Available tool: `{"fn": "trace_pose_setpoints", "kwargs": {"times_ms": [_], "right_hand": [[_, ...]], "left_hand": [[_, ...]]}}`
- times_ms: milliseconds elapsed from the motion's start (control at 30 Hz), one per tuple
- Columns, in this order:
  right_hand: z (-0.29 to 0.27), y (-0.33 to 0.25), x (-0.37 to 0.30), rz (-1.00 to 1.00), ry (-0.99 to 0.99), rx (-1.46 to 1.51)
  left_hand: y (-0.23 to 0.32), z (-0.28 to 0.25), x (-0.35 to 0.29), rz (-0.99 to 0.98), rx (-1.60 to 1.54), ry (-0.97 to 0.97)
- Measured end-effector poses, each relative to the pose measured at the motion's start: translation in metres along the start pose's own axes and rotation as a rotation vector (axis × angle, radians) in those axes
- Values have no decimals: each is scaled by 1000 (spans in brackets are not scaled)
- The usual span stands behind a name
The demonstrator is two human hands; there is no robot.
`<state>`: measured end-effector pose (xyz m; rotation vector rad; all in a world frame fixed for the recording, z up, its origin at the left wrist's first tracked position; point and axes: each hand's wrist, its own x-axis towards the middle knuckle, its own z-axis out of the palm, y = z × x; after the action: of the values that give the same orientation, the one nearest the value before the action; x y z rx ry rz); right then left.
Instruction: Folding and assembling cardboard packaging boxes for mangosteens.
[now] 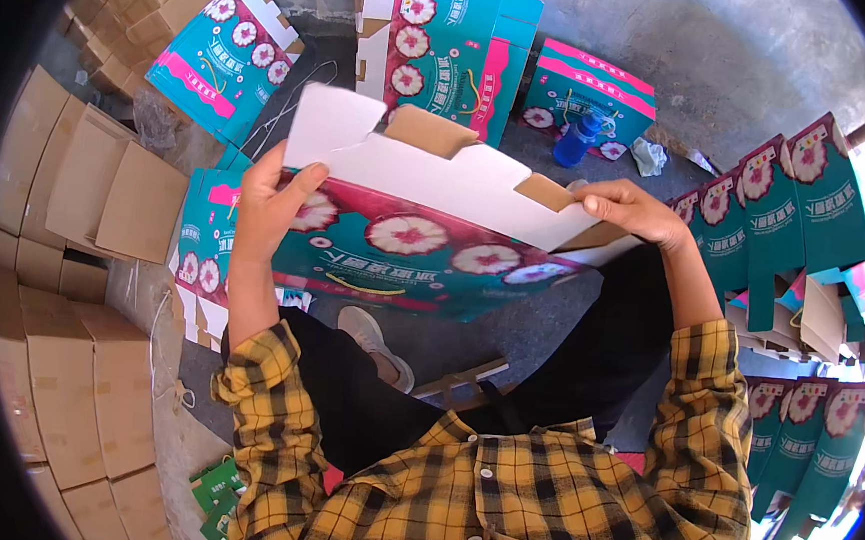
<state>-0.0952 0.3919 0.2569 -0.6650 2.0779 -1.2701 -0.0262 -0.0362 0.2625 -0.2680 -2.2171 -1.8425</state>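
Note:
Raised in front of me is a teal and magenta cardboard carton (403, 258) printed with round fruit slices, its white and brown end flaps standing up along the top. My left hand (275, 199) grips its left edge, thumb pressed on the white flap. At the other end, my right hand (639, 212) closes on the carton's upper right corner, beside a bent brown flap. A yellow cord handle (363, 287) shows on the printed side. The carton's underside and far face are hidden.
Brown cardboard boxes (64, 375) are stacked along the left. Flat teal cartons (457, 61) lie beyond my hands. A blue bottle (577, 140) stands before another teal carton (590, 95). Several teal cartons (747, 222) stand in rows at right. My shoe (372, 341) is below.

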Motion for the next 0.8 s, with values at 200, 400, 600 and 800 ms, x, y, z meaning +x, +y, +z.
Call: {"fn": "trace_pose_setpoints", "kwargs": {"times_ms": [200, 400, 600, 800], "right_hand": [[6, -16, 16, 147, -113, -159], [22, -20, 55, 147, -1, -242], [36, -12, 84, 267, 77, -34], [59, 13, 95, 271, 98, 171]], "left_hand": [[-20, 6, 26, -3, -44, -71], [-54, 29, 35, 180, 510, 335], [-67, 93, -14, 0, 436, 68], [-66, 146, -39, -171, 297, -223]]}}
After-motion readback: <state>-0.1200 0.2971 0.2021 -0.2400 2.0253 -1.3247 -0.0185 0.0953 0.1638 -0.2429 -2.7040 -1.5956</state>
